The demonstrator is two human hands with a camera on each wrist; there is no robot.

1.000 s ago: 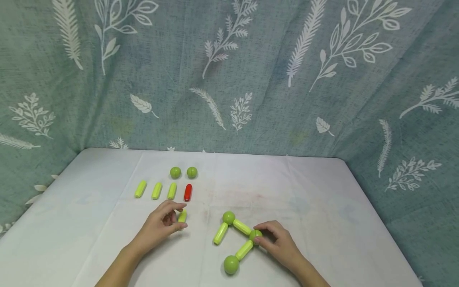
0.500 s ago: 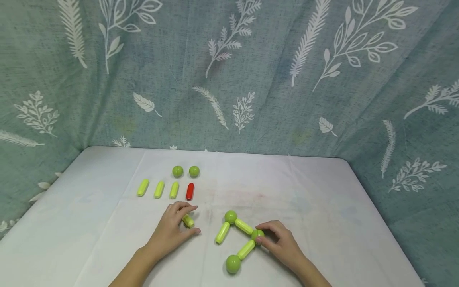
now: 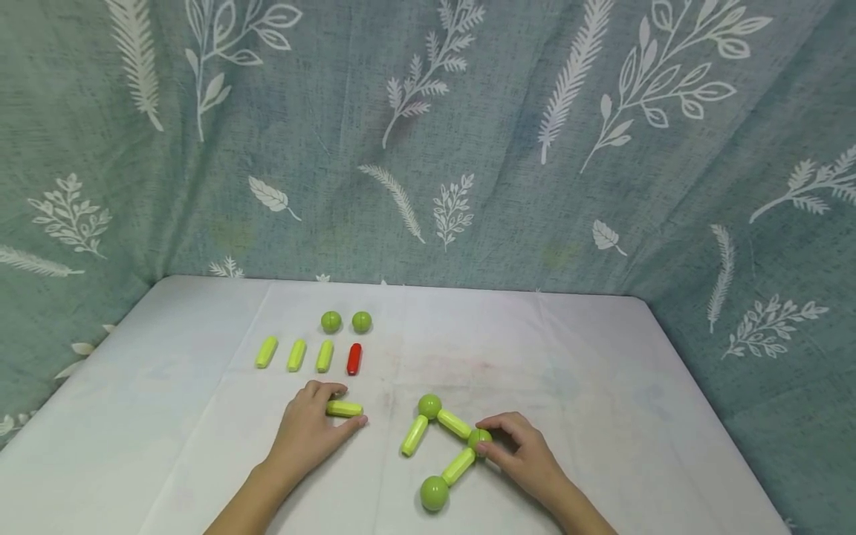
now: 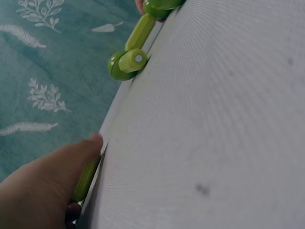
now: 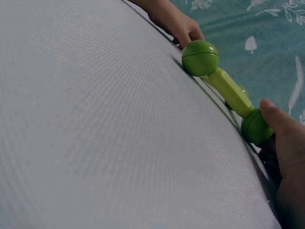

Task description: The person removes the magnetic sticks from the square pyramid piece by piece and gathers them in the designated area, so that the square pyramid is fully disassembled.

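Observation:
In the head view, my left hand (image 3: 310, 427) curls round a yellow-green building rod (image 3: 345, 409) that lies crosswise, its right end showing between thumb and fingers. From the left wrist, this rod (image 4: 86, 179) is partly hidden behind the thumb. My right hand (image 3: 524, 457) pinches a green ball (image 3: 478, 440) at the right corner of a joined frame. From that ball, one rod (image 3: 458, 467) runs to a larger-looking front ball (image 3: 435, 493). Another rod (image 3: 455, 423) leads to the back ball (image 3: 430, 406), which bears a third rod (image 3: 414, 435) with a free end.
Behind the left hand, three yellow-green rods (image 3: 296, 355) and a red rod (image 3: 354, 359) lie in a row. Two green balls (image 3: 331, 321) sit farther back. The white-covered table (image 3: 568, 371) ends at a leaf-patterned teal curtain (image 3: 428, 186).
The rod at my left hand has turned from pointing away to lying crosswise. The left hand moved right, then slightly back left. My right hand stays at its ball.

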